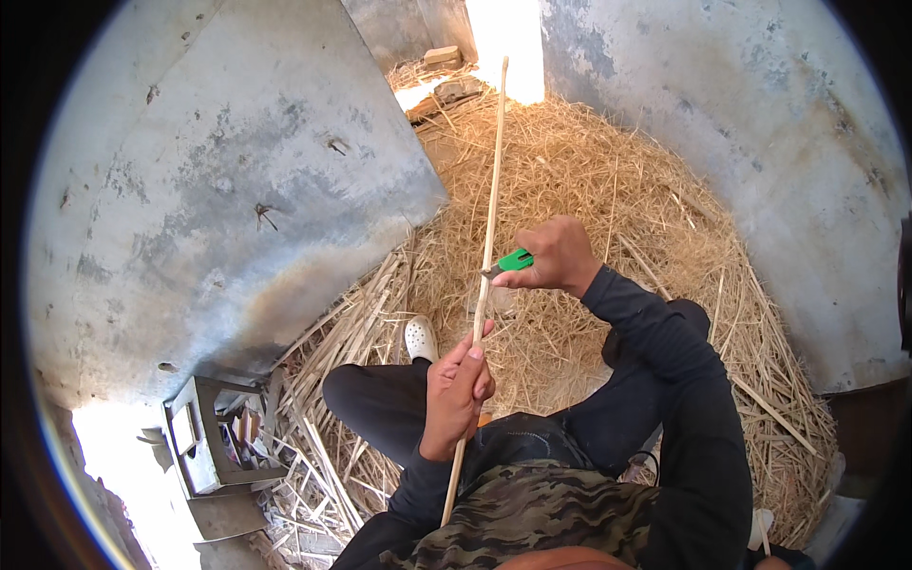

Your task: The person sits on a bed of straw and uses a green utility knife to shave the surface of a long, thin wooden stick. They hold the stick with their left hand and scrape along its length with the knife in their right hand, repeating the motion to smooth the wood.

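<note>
A long, pale, peeled wooden stick (494, 176) runs from my lap up toward the bright opening, tilted slightly right at its far end. My left hand (456, 391) is wrapped round its lower part, with the thumb along the front. Farther up, my right hand (559, 255) grips a green-handled utility knife (515, 261). The knife's dark tip lies against the right side of the stick, above my left hand. Most of the knife's handle is hidden inside my right fist.
A large heap of straw-like shavings (579, 180) spreads round my legs. Split strips (332, 465) lie at the left, beside a small open wooden cabinet (233, 442) with odds and ends. Weathered walls (218, 171) stand on both sides. A white clog (420, 339) is on my left foot.
</note>
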`<move>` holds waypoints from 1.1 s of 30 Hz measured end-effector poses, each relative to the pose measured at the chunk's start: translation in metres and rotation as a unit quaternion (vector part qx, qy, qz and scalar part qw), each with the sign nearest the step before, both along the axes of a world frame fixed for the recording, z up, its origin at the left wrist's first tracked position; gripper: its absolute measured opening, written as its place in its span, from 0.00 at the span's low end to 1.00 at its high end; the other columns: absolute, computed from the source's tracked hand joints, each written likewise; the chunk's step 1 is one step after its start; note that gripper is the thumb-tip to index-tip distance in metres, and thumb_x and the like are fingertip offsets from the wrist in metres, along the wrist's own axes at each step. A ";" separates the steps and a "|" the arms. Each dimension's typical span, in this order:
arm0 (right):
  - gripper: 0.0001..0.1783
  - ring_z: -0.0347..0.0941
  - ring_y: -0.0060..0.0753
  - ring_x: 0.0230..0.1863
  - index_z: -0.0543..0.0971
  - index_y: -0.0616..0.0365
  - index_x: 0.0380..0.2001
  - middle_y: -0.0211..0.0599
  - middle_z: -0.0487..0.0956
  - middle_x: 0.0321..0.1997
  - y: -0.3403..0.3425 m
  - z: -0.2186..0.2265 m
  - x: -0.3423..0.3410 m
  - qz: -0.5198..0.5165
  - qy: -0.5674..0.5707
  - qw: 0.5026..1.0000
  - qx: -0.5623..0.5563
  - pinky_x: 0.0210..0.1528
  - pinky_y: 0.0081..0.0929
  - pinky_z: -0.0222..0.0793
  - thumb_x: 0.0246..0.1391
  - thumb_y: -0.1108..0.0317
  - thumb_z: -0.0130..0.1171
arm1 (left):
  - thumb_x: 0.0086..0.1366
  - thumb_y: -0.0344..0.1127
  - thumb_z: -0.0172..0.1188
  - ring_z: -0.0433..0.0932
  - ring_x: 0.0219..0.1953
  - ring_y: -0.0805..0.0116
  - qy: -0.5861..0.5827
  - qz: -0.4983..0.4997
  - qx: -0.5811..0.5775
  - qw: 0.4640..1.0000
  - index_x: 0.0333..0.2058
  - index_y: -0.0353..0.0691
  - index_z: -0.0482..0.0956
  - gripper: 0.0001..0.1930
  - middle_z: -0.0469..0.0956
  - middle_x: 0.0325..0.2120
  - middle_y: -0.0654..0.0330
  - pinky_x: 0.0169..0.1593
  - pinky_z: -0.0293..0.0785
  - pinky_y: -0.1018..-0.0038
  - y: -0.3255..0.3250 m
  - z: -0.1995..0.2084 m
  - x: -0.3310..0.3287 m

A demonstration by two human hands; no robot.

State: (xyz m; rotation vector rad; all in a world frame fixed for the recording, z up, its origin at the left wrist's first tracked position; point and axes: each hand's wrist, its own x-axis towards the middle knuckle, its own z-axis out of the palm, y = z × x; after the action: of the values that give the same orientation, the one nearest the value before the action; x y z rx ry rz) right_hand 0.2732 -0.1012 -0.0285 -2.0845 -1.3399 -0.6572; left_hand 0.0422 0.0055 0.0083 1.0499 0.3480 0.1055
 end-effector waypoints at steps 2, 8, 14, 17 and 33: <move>0.40 0.60 0.28 0.07 0.69 0.48 0.08 0.27 0.61 0.06 0.003 0.005 0.010 0.000 0.004 1.000 0.005 0.11 0.30 0.54 0.41 0.20 0.48 | 0.71 0.34 0.47 0.54 0.15 0.86 -0.007 0.008 0.001 1.000 0.59 0.31 0.64 0.21 0.58 0.14 0.73 0.22 0.53 0.85 0.000 0.003 -0.002; 0.39 0.50 0.18 0.06 0.78 0.46 0.11 0.19 0.59 0.04 -0.008 0.003 0.057 -0.097 0.089 0.991 -0.026 0.09 0.23 0.47 0.48 0.22 0.44 | 0.71 0.32 0.46 0.54 0.15 0.84 0.007 -0.019 -0.001 1.000 0.59 0.30 0.65 0.20 0.58 0.12 0.72 0.21 0.53 0.84 -0.012 0.000 -0.019; 0.42 0.63 0.34 0.08 0.65 0.49 0.06 0.30 0.63 0.06 0.003 0.006 -0.025 0.058 0.040 0.997 -0.008 0.13 0.32 0.57 0.40 0.19 0.47 | 0.72 0.36 0.40 0.51 0.07 0.84 0.003 -0.020 -0.105 0.994 0.54 0.32 0.66 0.18 0.56 0.08 0.74 0.20 0.52 0.83 0.000 0.005 -0.010; 0.42 0.63 0.34 0.08 0.65 0.50 0.06 0.31 0.63 0.06 -0.001 0.008 -0.002 0.003 0.063 0.998 0.022 0.13 0.32 0.56 0.41 0.20 0.48 | 0.73 0.36 0.39 0.50 0.07 0.84 0.015 -0.019 -0.166 0.986 0.54 0.33 0.67 0.17 0.55 0.07 0.74 0.20 0.52 0.83 -0.004 0.006 -0.011; 0.43 0.56 0.24 0.07 0.69 0.49 0.08 0.24 0.60 0.06 -0.007 -0.007 0.053 -0.093 0.098 0.991 -0.012 0.10 0.26 0.49 0.46 0.18 0.37 | 0.74 0.37 0.41 0.51 0.08 0.82 0.010 -0.067 -0.145 0.987 0.59 0.31 0.62 0.20 0.55 0.08 0.72 0.21 0.55 0.81 -0.010 0.000 -0.028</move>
State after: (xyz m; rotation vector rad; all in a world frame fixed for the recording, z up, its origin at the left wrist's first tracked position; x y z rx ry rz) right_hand 0.3267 -0.1086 -0.0354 -2.2460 -1.0597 -0.4986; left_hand 0.0140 -0.0045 0.0080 0.7829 0.3001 -0.0758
